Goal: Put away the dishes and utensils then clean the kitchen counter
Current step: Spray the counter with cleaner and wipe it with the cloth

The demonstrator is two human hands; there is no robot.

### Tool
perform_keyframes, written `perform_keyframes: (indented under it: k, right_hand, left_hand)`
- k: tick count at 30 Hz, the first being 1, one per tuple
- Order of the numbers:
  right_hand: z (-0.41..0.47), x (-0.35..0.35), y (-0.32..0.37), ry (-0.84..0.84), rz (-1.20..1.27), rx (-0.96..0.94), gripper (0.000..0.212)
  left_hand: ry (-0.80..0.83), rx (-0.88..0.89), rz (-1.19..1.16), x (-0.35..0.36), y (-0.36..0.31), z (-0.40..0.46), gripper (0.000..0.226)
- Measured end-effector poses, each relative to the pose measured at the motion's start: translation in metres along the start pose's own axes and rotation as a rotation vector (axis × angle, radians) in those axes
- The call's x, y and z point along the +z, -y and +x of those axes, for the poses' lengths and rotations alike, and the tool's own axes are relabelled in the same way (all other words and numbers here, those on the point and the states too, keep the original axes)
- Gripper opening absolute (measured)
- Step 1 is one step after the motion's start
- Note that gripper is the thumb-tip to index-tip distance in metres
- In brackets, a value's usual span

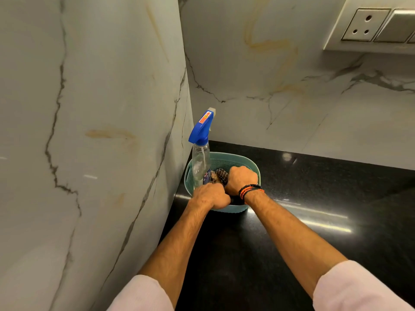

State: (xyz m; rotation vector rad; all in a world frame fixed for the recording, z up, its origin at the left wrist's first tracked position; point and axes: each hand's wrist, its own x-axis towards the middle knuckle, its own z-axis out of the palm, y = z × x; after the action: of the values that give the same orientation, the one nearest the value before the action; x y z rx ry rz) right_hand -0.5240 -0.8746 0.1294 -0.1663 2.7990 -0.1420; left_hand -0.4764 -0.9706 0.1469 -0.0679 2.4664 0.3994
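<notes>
- My left hand (210,195) is down at the near rim of the basket (251,163), knuckles up, fingers curled under at the base of the bottle (200,163); I cannot tell whether they actually clasp it, since they are hidden below the hand.
- My right hand (241,178) reaches into the basket from the right, bent at the wrist, its fingers curled down out of sight; I cannot tell what they press on.
- Between my two hands a dark ribbed thing (221,175) shows, touching or just beside the right knuckles; it is too dim to name.
- The bottle stands upright in the left part of the basket, clear body, blue trigger head (201,129) with a pale nozzle aimed away from me, toward the back wall.
- The basket is pale teal with slotted sides and sits on the black counter (314,198), tucked into the corner where the marble side wall (89,131) meets the back wall (280,86).
- A black and orange band (249,190) wraps my right wrist.
- Both forearms are bare, with pale pink sleeves (359,288) pushed up near the elbows.
- A wall socket (365,24) sits high on the back wall to the right, well apart from the basket.
- The counter to the right of the basket shines with streaks of light.
</notes>
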Motion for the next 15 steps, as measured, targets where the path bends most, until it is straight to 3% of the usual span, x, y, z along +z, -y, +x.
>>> perform_keyframes:
  k: [6, 11, 15]
  right_hand:
    - [-0.002, -0.013, -0.001, -0.004, 0.019, -0.014, 0.048]
    - [-0.01, -0.024, -0.011, 0.104, 0.399, 0.009, 0.027]
    - [-0.018, -0.027, -0.033, 0.058, 0.837, 0.051, 0.01]
  left_hand:
    - [-0.039, 0.0, -0.079, 0.002, 0.006, 0.003, 0.03]
    - [-0.151, 0.031, -0.123, 0.006, 0.008, -0.001, 0.027]
    - [-0.219, 0.071, -0.377, 0.007, 0.012, -0.012, 0.034]
